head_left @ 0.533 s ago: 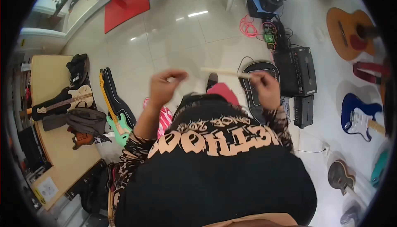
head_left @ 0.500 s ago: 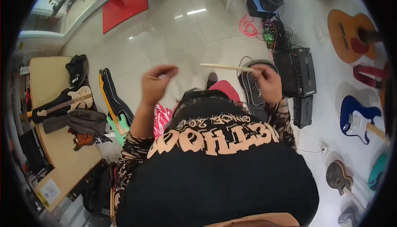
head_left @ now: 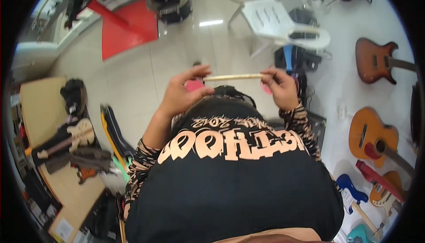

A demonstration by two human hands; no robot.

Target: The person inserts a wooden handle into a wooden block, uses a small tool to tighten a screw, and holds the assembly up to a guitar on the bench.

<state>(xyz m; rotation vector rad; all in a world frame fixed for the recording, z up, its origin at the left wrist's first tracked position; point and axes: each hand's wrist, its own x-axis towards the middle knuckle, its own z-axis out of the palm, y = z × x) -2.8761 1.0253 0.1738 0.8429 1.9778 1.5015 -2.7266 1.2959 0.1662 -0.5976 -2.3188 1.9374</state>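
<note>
A pale wooden drumstick (head_left: 232, 77) lies nearly level in front of my chest. My right hand (head_left: 283, 91) pinches its right end between thumb and fingers. At the other end, my left hand (head_left: 182, 91) is open, its fingers and thumb spread above and below the tip of the stick. Whether the tip touches the left fingers I cannot tell. Below both hands are my black shirt (head_left: 230, 190) with pale lettering and patterned sleeves.
A white plastic chair (head_left: 268, 19) stands ahead to the right. Drums (head_left: 172, 8) and a red stand base (head_left: 128, 30) are ahead left. Guitars, among them an acoustic guitar (head_left: 369, 132), line the right wall. At left, a wooden bench (head_left: 40, 92) holds guitars and bags.
My left hand has moved right and opened wider around the stick's left end. The stick has levelled with my right hand still on it. The view has shifted, showing the chair more fully.
</note>
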